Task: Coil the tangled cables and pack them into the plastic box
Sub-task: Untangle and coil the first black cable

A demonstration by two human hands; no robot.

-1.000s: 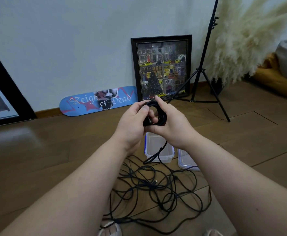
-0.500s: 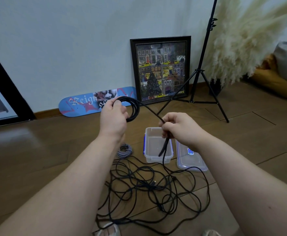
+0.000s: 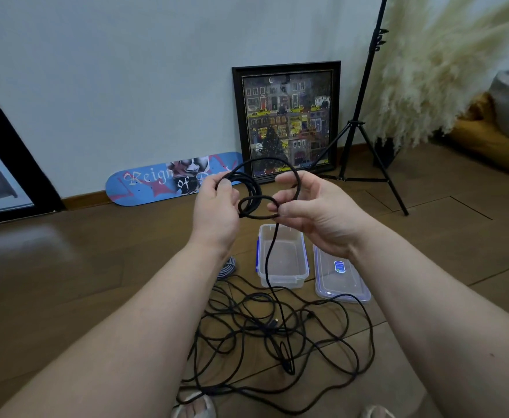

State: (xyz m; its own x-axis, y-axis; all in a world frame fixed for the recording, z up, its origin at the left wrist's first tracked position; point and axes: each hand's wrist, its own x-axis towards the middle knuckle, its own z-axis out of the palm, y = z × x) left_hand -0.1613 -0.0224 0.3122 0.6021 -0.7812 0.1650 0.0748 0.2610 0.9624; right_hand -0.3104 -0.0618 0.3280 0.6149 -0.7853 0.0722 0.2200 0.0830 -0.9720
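Left hand (image 3: 215,211): fingers curled round a small bundle of black coils (image 3: 245,188), thumb on top pinning the turns. Right hand (image 3: 316,211): thumb and fingers pinching the same black cable (image 3: 267,260) where a fresh loop arcs over from the bundle; the loop runs up past the fingertips and back down to the coil. Hands close together, held above the floor, just nearer than the framed picture.

From the right hand's pinch the cable drops straight down, crossing in front of the plastic box (image 3: 289,280), and joins the tangled pile (image 3: 277,336) on the floor, near side of the box. The pile is loose, many overlapping loops, a connector end visible in the middle.

Box: clear, blue latches, open, nothing visible inside, standing on the wooden floor (image 3: 81,282) below the hands. Its lid (image 3: 342,285) lies flat just right of it, sticker on top. A small grey coiled cable (image 3: 227,267) lies left of the box, partly hidden by the left forearm.

Far side, against the wall: blue skateboard deck (image 3: 144,185) on its edge, framed picture (image 3: 286,119) leaning, black tripod stand (image 3: 364,122) to its right, pampas grass (image 3: 446,70) far right.
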